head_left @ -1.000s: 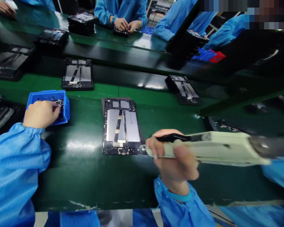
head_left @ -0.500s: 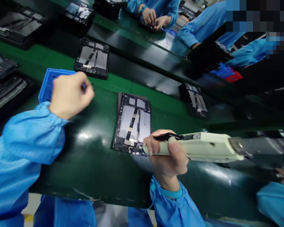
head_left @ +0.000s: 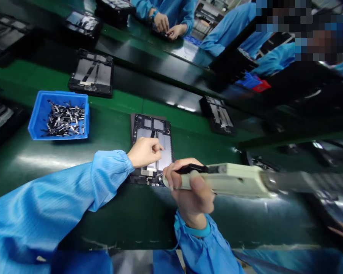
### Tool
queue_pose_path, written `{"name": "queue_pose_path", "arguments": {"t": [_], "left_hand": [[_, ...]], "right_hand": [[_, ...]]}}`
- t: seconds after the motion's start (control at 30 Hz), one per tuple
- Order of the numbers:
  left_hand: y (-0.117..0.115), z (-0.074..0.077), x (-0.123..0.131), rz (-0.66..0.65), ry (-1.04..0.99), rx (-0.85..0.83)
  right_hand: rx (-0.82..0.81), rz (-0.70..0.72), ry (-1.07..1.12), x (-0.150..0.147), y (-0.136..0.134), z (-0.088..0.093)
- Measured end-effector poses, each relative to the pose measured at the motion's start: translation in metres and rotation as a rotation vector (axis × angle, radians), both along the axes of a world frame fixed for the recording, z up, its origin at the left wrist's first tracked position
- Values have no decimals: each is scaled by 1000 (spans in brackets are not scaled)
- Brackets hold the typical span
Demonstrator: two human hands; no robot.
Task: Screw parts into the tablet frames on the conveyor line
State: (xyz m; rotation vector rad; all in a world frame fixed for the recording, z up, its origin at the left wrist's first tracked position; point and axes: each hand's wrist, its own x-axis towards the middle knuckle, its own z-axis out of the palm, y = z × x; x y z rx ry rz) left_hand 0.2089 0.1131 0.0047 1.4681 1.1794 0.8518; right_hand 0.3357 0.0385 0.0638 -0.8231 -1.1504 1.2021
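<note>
An opened tablet (head_left: 152,131) with silver battery panels lies face down on the green belt in front of me. My left hand (head_left: 144,151) hovers over its lower half, fingers pinched together on something too small to make out. My right hand (head_left: 188,190) is wrapped round a cream electric screwdriver (head_left: 234,180), whose tip sits at the tablet's near right corner. A blue tray (head_left: 38,114) of small metal parts stands to the left of the tablet.
Other opened tablets (head_left: 92,74) (head_left: 218,114) lie further along the belt. Black trays (head_left: 0,114) are stacked at the left edge. Across the line, people in blue coats (head_left: 165,24) work with their hands on parts. A dark rail crosses at right.
My left hand has left the blue tray and moved right, coming down pinched over the tablet. The screwdriver stays at the tablet's near corner. The view has swung slightly.
</note>
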Motion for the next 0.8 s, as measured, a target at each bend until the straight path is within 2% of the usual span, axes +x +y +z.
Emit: {"name": "queue_pose_path", "arguments": {"t": [0.13, 0.2, 0.27, 0.4, 0.53, 0.67, 0.8], "left_hand": [[-3, 1, -6, -17, 4, 28], [-5, 2, -9, -11, -22, 48], [-5, 5, -12, 11, -51, 42], [-1, 14, -22, 56, -26, -20], [6, 22, -33, 168, 13, -49], [15, 21, -40, 286, -27, -48], [21, 22, -44, 309, 63, -5]], "right_hand": [[126, -114, 30, 31, -8, 22], [193, -209, 40, 55, -6, 25], [204, -304, 41, 83, -2, 19], [103, -454, 34, 125, 5, -6], [57, -477, 88, 128, 6, -27], [38, -503, 119, 116, 9, -33], [14, -519, 102, 113, 11, -36]]}}
